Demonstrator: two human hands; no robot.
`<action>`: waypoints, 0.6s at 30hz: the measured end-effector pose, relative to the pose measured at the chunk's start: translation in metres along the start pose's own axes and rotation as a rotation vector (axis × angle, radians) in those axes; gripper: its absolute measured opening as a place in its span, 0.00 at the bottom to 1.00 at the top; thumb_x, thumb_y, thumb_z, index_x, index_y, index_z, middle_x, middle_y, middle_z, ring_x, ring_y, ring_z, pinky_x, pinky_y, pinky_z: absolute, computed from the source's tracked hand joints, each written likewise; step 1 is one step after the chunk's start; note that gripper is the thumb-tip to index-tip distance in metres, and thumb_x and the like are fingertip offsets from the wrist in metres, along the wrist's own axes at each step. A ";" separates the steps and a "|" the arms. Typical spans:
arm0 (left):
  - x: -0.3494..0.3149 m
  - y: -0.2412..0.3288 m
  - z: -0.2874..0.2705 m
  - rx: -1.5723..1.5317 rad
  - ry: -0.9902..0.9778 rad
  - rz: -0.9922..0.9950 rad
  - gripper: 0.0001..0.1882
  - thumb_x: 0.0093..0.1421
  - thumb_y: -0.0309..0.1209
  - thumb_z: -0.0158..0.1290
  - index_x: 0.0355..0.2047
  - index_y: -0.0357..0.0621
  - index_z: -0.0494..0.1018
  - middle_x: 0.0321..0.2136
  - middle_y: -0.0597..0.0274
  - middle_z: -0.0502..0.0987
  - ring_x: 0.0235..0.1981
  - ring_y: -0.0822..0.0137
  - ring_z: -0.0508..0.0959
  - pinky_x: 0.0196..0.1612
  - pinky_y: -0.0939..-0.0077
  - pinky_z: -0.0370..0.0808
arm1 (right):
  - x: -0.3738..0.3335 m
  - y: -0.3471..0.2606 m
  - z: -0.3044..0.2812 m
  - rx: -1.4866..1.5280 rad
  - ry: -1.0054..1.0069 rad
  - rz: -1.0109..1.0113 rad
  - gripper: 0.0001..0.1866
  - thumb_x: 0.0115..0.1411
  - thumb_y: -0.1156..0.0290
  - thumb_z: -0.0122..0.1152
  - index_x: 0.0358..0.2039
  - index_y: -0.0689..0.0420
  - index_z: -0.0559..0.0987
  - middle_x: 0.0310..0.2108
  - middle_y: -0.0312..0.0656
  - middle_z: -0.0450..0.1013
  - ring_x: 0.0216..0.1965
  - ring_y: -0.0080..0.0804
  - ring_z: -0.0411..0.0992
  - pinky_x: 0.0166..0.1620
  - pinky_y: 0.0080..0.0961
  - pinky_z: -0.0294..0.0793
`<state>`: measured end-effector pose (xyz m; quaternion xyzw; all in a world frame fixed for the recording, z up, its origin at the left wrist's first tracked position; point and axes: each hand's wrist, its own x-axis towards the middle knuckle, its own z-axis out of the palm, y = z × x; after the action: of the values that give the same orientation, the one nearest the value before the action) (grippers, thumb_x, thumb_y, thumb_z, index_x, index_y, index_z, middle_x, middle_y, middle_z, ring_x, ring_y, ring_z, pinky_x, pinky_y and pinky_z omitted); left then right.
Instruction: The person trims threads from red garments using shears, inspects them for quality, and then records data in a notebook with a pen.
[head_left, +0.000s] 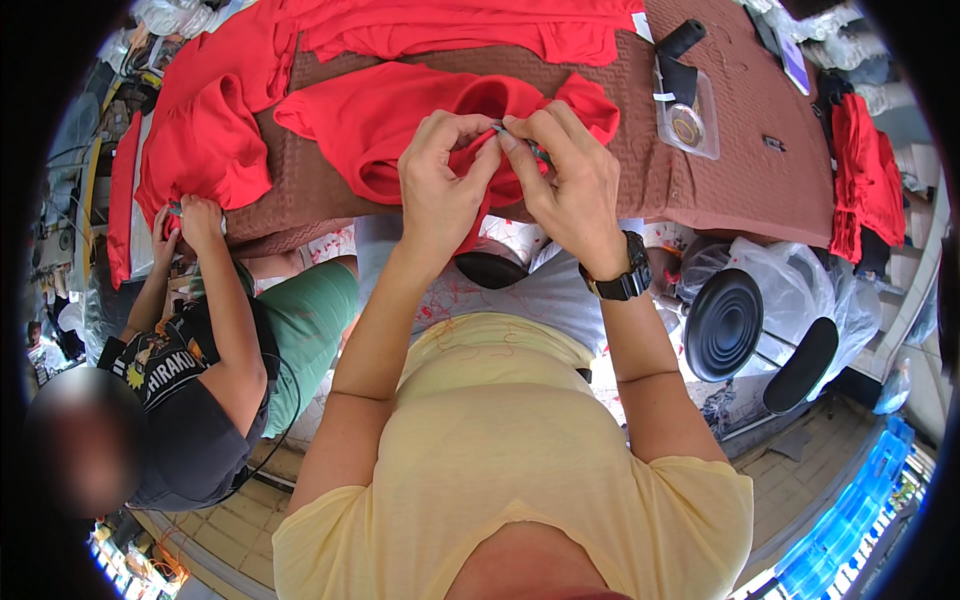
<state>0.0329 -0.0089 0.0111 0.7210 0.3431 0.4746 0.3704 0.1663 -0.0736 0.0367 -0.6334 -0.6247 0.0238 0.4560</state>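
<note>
A: The work surface is a table (745, 185) under a brown textured cover; red fabric pieces (400, 25) lie along its far edge. Specify the position of the workpiece.
B: The red garment (345, 115) lies bunched at the near edge, directly in front of the wearer. Part of it is raised between both hands.
A: State of the left hand (440, 175)?
B: Thumb and forefinger are pinched together on the garment's edge.
A: Right hand (575, 165)?
B: Fingers are curled closed around a small grey tool (541, 152), its tip near the left fingertips. The tool is mostly covered; its exact type cannot be determined.
A: Adjacent items?
B: A clear plastic container (708, 125) stands on the table to the right. At left, a seated co-worker (200, 400) handles another red piece (205, 150).
</note>
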 end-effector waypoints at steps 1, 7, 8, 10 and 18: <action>0.000 0.000 0.000 0.000 0.004 -0.002 0.08 0.54 0.20 0.60 0.35 0.33 0.78 0.30 0.56 0.78 0.33 0.65 0.80 0.38 0.73 0.76 | 0.000 -0.001 0.000 -0.013 0.003 0.004 0.05 0.57 0.72 0.65 0.35 0.56 0.81 0.28 0.38 0.72 0.22 0.35 0.71 0.23 0.30 0.67; -0.002 -0.002 0.003 -0.023 0.020 -0.019 0.08 0.54 0.21 0.61 0.35 0.33 0.78 0.29 0.55 0.78 0.31 0.65 0.81 0.37 0.73 0.76 | -0.004 -0.001 0.004 -0.125 0.046 -0.033 0.03 0.58 0.71 0.63 0.31 0.53 0.77 0.28 0.37 0.71 0.22 0.40 0.74 0.21 0.36 0.69; -0.003 -0.002 0.003 -0.024 0.017 -0.027 0.08 0.54 0.21 0.61 0.35 0.33 0.79 0.29 0.55 0.78 0.31 0.65 0.81 0.37 0.73 0.76 | -0.004 -0.001 0.005 -0.120 0.058 -0.034 0.03 0.58 0.71 0.63 0.31 0.53 0.77 0.28 0.37 0.71 0.22 0.40 0.74 0.21 0.36 0.69; -0.003 -0.003 0.004 -0.038 0.016 -0.033 0.08 0.54 0.21 0.61 0.35 0.33 0.79 0.29 0.56 0.78 0.31 0.65 0.81 0.37 0.73 0.76 | -0.005 0.000 0.007 -0.110 0.084 -0.036 0.03 0.58 0.71 0.62 0.30 0.53 0.76 0.27 0.37 0.71 0.22 0.40 0.74 0.21 0.36 0.68; 0.002 -0.017 -0.006 -0.358 0.024 -0.262 0.07 0.63 0.23 0.58 0.41 0.37 0.74 0.35 0.66 0.77 0.37 0.78 0.75 0.43 0.83 0.72 | -0.004 0.017 0.006 0.246 0.172 0.215 0.15 0.54 0.69 0.71 0.39 0.57 0.75 0.31 0.38 0.70 0.28 0.31 0.72 0.28 0.25 0.71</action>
<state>0.0257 0.0020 -0.0015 0.5873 0.3485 0.4846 0.5466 0.1749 -0.0705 0.0212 -0.6356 -0.5045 0.0946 0.5767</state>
